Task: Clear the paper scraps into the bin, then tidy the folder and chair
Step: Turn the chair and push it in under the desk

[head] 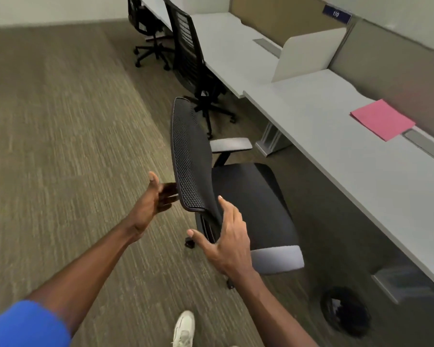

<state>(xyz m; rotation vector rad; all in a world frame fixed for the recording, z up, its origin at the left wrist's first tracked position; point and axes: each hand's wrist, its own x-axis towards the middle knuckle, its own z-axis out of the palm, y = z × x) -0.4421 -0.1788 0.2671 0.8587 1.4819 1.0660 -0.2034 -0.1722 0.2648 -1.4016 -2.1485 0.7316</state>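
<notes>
A black mesh-backed office chair (251,196) with grey armrests stands on the carpet, pulled out from the white desk (361,171), its seat facing the desk. My left hand (158,196) is open beside the backrest's left edge, fingers spread and touching or nearly touching the rim. My right hand (226,236) is open just behind the backrest's lower right side, holding nothing. A pink folder (382,119) lies flat on the desk near the partition. A black mesh bin (346,311) sits on the floor under the desk at lower right, with white scraps inside.
A second black chair (191,58) stands at the neighbouring desk, and a third (145,33) farther back. A low white divider (308,53) separates the desks. Grey partition panels run along the right. My white shoe (184,326) is on the carpet, which spreads wide to the left.
</notes>
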